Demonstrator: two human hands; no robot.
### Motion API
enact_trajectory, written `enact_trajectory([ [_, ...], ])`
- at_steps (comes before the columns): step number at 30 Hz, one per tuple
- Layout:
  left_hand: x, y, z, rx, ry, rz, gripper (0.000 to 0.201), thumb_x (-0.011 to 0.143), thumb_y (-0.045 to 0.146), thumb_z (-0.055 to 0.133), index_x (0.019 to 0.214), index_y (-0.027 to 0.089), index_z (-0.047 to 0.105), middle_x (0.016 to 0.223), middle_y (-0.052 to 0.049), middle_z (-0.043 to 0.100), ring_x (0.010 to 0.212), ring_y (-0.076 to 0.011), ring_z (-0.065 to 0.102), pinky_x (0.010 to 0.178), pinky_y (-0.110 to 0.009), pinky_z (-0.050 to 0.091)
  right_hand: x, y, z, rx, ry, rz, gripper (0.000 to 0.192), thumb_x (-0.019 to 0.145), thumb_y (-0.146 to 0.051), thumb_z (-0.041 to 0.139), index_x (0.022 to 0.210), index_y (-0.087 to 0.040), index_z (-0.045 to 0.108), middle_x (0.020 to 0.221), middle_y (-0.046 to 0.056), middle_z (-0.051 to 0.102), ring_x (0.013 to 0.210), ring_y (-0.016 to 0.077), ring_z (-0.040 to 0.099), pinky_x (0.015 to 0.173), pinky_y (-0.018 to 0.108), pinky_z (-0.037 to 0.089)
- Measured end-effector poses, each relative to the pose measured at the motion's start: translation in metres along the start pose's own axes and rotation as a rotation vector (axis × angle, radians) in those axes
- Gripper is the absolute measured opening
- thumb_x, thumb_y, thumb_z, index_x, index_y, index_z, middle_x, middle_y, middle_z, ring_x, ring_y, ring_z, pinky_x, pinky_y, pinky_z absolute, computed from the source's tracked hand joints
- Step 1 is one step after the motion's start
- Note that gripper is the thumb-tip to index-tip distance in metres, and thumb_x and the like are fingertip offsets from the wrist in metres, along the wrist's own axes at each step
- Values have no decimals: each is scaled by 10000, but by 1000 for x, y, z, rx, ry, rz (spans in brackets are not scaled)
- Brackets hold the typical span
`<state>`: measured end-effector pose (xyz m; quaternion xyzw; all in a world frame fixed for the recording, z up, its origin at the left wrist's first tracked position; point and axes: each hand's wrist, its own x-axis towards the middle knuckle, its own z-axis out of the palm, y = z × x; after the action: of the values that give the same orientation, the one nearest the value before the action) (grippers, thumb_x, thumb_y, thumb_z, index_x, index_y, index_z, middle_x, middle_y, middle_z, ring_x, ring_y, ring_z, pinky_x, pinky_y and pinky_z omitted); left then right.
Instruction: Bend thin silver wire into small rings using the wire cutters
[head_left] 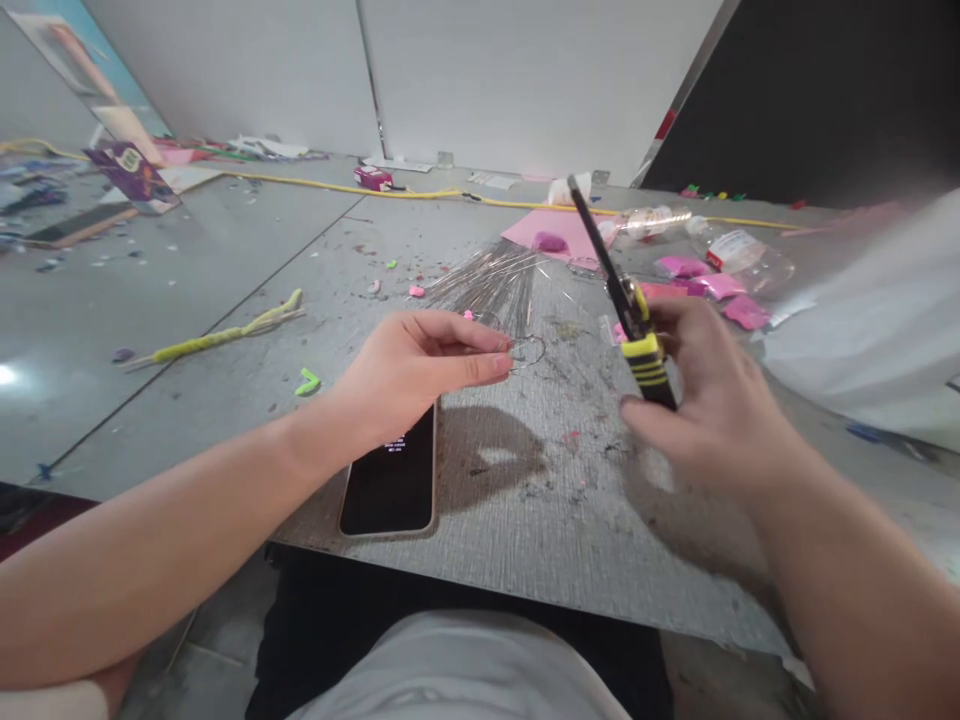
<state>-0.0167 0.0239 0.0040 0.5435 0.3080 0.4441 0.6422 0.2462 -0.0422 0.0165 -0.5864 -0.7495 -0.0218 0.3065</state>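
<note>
Head camera view: a person's left hand [420,365] pinches a thin wire loop [545,350] between thumb and fingertips at the center of the frame, the loop extending to the right of the fingers. To the right of center, the right hand [712,390] is wrapped around a black-and-yellow tool [647,362], its long dark end pointing up and slightly left, well apart from the loop. Below the left hand, at lower center, a phone [394,490] lies face up on a gray table [540,545], its upper end hidden by the hand. Just beyond the fingers, a fan of thin wires [491,278] spreads across the tabletop toward a pink sheet [574,225], on which a purple lump [550,242] rests. Pink packets [746,312] are clustered at right, near a clear plastic bottle [754,258] lying on its side. At left, a yellow-green twisted stem [202,343] stretches diagonally across the surface, while a bright green V-shaped piece [307,382] sits near the left forearm. A yellow cable [315,184] runs across the upper part of the frame, passing near a small crimson box [373,178].
</note>
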Motion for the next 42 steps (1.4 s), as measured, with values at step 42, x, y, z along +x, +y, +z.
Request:
enact_trajectory([
  [42, -12, 16, 2, 247, -222, 300, 116, 757, 291, 887, 816, 217, 820, 939, -60, 759, 824, -209, 719, 729, -341, 563, -9, -39, 0, -85, 65, -335, 688, 644, -262, 640, 1303, -246, 442, 1272, 144, 582, 1232, 462, 533, 1086, 692, 370],
])
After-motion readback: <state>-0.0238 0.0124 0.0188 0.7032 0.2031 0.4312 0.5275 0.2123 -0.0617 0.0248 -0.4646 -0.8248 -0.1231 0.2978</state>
